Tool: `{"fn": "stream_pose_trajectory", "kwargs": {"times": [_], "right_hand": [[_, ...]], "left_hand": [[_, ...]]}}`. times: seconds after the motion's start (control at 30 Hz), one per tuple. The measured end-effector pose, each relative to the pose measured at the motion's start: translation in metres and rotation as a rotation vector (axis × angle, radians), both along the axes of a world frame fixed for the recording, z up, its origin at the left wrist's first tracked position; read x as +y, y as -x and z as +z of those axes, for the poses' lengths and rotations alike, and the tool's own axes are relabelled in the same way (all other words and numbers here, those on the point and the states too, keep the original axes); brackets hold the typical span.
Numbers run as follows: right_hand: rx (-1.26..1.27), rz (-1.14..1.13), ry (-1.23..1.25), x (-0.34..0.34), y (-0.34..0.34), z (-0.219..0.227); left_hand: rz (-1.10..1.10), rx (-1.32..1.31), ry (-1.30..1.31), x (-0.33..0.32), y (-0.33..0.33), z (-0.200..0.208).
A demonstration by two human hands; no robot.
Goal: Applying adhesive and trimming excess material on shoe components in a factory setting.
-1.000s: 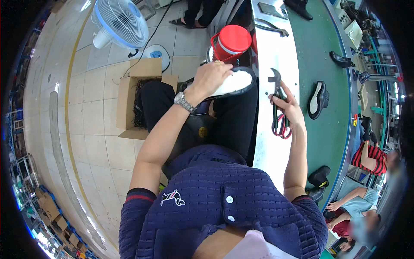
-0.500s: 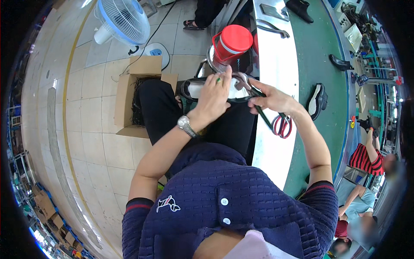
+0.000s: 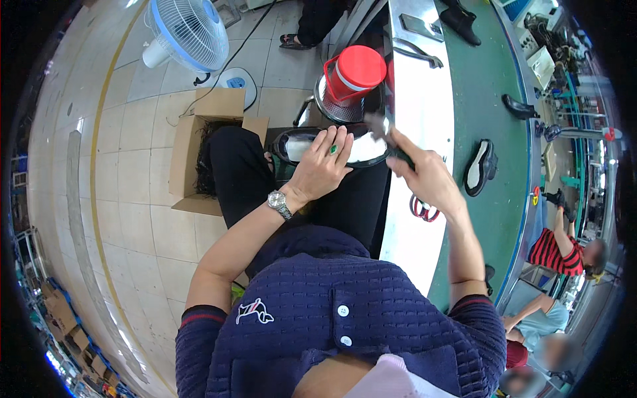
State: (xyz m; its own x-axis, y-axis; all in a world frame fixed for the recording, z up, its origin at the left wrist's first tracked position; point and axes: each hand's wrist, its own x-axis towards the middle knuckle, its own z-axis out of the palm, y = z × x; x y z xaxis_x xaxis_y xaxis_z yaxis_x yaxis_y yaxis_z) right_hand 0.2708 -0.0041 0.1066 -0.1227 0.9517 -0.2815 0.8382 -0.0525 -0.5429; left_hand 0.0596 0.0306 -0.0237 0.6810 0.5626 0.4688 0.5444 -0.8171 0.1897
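Note:
Across my lap lies a black shoe (image 3: 366, 150) with its white underside facing up. My left hand (image 3: 318, 163), with a watch on its wrist and a green-stoned ring, lies over the middle of it. The fingers reach to the far edge, the thumb bends along the near side, and the hand grips the shoe. My right hand (image 3: 424, 174) is closed round the dark handles of pincers (image 3: 378, 127). Their metal head is smeared by motion at the shoe's right end; whether it touches the shoe I cannot tell.
Red-handled scissors (image 3: 423, 209) lie on the white bench (image 3: 418, 245) at right, with another plier-like tool (image 3: 418, 53) farther up. Beyond, shoes (image 3: 480, 167) rest on a green belt (image 3: 488, 86). Ahead, a red bucket (image 3: 358, 71) stands on a metal stool; left are a carton (image 3: 184, 162) and fan (image 3: 189, 33).
The pincers' head, clearly seen before near the left fingers, has swung up and is blurred. My right hand has turned with it. My left fingers have shifted slightly left on the shoe.

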Motion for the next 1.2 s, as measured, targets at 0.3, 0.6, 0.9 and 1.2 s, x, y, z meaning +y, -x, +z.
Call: {"fn": "stream_pose_trajectory", "kwargs": {"times": [0.3, 0.6, 0.9, 1.2], "right_hand": [[0.200, -0.301, -0.013, 0.007, 0.015, -0.024], [0.251, -0.433, -0.104, 0.009, 0.019, -0.037], [0.262, -0.394, -0.115, 0.006, 0.023, -0.046], [-0.138, -0.141, -0.175, 0.004, 0.028, -0.055]], "left_hand": [[0.013, -0.013, -0.005, 0.003, -0.007, 0.000], [0.036, 0.014, 0.003, 0.004, -0.010, 0.000], [0.051, -0.012, 0.002, 0.003, -0.012, 0.001], [0.046, -0.054, -0.004, 0.004, -0.014, 0.002]]}}
